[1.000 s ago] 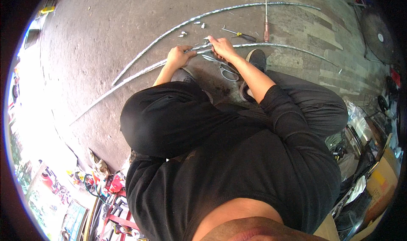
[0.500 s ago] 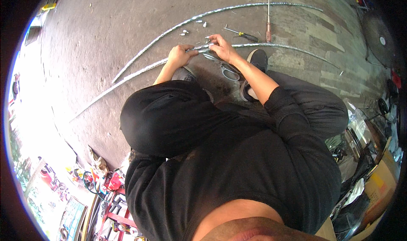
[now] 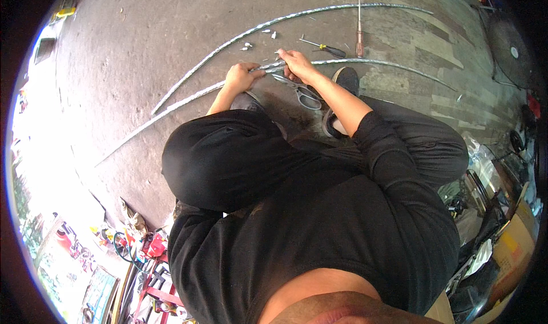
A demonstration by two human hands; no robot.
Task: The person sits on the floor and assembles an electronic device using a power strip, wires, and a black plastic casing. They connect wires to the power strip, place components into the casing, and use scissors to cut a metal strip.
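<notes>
A long silvery strip, like a foil-wrapped cable, runs in a shallow curve across the floor in front of me. My left hand is closed around it near its middle, thumb lying along it. Just to the right, my right hand is over the same strip with its fingers pinched together. A tiny pale tip shows at those fingers, too small to name. Below the right hand lie grey-handled scissors, their blades partly hidden under the fingers. A second silvery strip curves across the floor farther away.
Several small white pieces lie between the strips. To their right are a yellow-and-black screwdriver and a longer screwdriver with a reddish handle. My shoes sit close to the near strip. A cardboard box stands at the lower right.
My right hand has shifted slightly left, and its fingers have drawn closer together. The left hand stays on the strip almost unmoved.
</notes>
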